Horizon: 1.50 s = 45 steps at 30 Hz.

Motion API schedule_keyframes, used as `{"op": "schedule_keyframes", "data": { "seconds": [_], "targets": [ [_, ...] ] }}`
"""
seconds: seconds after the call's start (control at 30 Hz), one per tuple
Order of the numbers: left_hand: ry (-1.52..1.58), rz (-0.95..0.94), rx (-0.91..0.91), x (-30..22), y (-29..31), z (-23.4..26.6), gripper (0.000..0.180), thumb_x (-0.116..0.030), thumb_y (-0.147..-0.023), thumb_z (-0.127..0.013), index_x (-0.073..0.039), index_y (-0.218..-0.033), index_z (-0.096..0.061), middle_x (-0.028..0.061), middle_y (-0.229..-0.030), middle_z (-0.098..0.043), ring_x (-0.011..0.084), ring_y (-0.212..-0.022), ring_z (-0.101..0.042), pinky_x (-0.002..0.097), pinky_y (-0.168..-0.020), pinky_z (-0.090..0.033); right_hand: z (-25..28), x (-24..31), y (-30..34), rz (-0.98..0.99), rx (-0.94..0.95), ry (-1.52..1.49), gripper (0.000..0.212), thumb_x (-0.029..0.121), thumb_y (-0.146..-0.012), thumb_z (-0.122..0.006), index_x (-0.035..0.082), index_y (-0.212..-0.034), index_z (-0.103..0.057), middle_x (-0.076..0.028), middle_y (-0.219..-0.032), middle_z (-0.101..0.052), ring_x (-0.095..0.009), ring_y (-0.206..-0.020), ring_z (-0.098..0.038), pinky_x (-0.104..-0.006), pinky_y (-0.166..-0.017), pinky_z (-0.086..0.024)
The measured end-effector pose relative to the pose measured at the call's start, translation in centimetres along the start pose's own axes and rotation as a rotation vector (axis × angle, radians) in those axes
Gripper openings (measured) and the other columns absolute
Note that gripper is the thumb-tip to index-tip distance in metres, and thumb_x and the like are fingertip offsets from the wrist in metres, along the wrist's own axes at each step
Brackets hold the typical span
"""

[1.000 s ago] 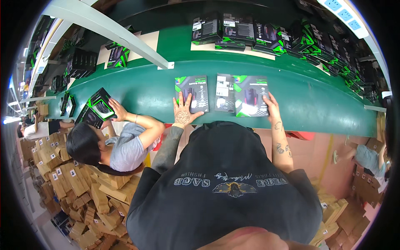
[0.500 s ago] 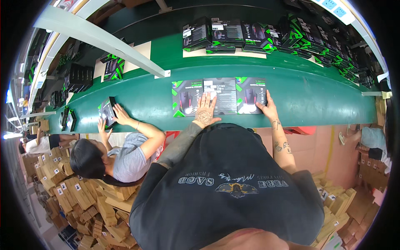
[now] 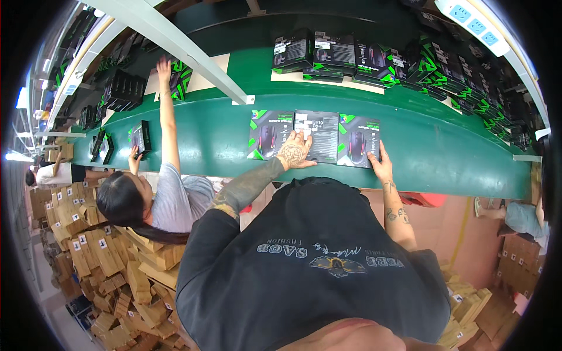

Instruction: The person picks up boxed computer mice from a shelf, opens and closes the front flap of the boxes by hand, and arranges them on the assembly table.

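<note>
One long green table [image 3: 451,146] spans the view, its glossy top bare to the right of the hands. Below lies a pink floor [image 3: 436,234], with brown cartons [image 3: 111,257] heaped at lower left. Also at left, a co-worker in grey [image 3: 178,202] stretches an arm toward the table's far side. Stacks of black-and-green boxes [image 3: 333,50] line the back, under a white power strip [image 3: 477,27].

On the near part of the tabletop three flat cartons stand in a row, edge to edge or nearly so: left box [image 3: 260,130], middle box [image 3: 326,134], right box [image 3: 352,153]. Each long axis points away from the wearer; the outer two show a printed mouse, the middle one a text-covered face. The left hand [image 3: 294,153] rests flat, fingers slightly spread, on the middle box — right at its left edge. The right hand [image 3: 382,166] has its thumb on the right box's near corner, fingers along the outer side — whether it pinches, I cannot tell.
</note>
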<state>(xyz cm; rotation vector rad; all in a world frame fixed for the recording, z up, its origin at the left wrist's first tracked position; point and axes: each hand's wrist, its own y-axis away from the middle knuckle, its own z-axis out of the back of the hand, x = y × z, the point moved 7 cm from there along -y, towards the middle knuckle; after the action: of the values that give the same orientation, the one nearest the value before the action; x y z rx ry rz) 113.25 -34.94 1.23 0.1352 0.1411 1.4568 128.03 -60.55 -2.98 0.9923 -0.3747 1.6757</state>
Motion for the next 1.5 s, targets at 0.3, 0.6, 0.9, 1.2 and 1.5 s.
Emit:
{"op": "schedule_keyframes", "data": {
  "seconds": [0.3,0.6,0.9,1.2,1.5],
  "targets": [
    [-0.021,0.032,0.095,-1.4,-0.8,0.0,0.089,-0.062,-0.070,-0.055,0.006,-0.124,-0.033,0.0332,-0.113,-0.046,0.0436,-0.117,-0.037,0.0544,-0.102,-0.016,0.5,1.2,0.8,0.019,-0.118,-0.049,0.058,0.033,-0.078,-0.062,0.014,-0.129,-0.042,-0.014,-0.111,-0.053,-0.026,-0.101,-0.054,-0.0341,-0.086,-0.042],
    [-0.036,-0.022,0.219,-1.0,-3.0,1.5,0.101,-0.049,-0.065,-0.065,-0.009,-0.139,-0.011,0.0353,-0.135,-0.014,0.0516,-0.121,-0.025,0.0544,-0.097,-0.027,0.4,0.3,0.2,0.053,-0.164,-0.147,0.058,0.033,-0.075,-0.066,0.010,-0.125,-0.047,-0.013,-0.111,-0.054,-0.024,-0.103,-0.053,-0.0327,-0.088,-0.041],
    [-0.021,-0.333,0.198,-0.8,-3.4,-1.0,0.084,-0.048,-0.074,-0.054,-0.004,-0.136,-0.020,0.0435,-0.125,-0.025,0.0521,-0.111,-0.039,0.0474,-0.097,-0.030,-0.1,-1.7,0.2,-0.008,-0.214,-0.146,0.053,0.030,-0.073,-0.067,0.011,-0.120,-0.051,-0.006,-0.101,-0.056,-0.018,-0.085,-0.052,-0.0292,-0.080,-0.043],
    [0.241,-0.436,0.081,2.9,-6.0,6.9,0.064,-0.047,-0.081,-0.046,-0.004,-0.128,-0.037,0.0222,-0.112,-0.053,0.0348,-0.092,-0.057,0.0405,-0.081,-0.045,0.6,-1.6,0.4,-0.054,-0.231,-0.111,0.050,0.029,-0.074,-0.066,0.012,-0.118,-0.053,-0.007,-0.100,-0.056,-0.018,-0.085,-0.053,-0.0294,-0.078,-0.044],
    [0.119,-0.035,-0.322,10.0,-9.5,11.7,0.083,-0.050,-0.067,-0.067,-0.006,-0.129,-0.035,0.0161,-0.095,-0.049,0.0321,-0.092,-0.051,0.0402,-0.084,-0.041,1.3,-1.3,0.3,-0.013,-0.177,-0.121,0.048,0.030,-0.077,-0.064,0.012,-0.119,-0.052,-0.010,-0.103,-0.056,-0.021,-0.091,-0.055,-0.0315,-0.081,-0.043]
  ]
}}
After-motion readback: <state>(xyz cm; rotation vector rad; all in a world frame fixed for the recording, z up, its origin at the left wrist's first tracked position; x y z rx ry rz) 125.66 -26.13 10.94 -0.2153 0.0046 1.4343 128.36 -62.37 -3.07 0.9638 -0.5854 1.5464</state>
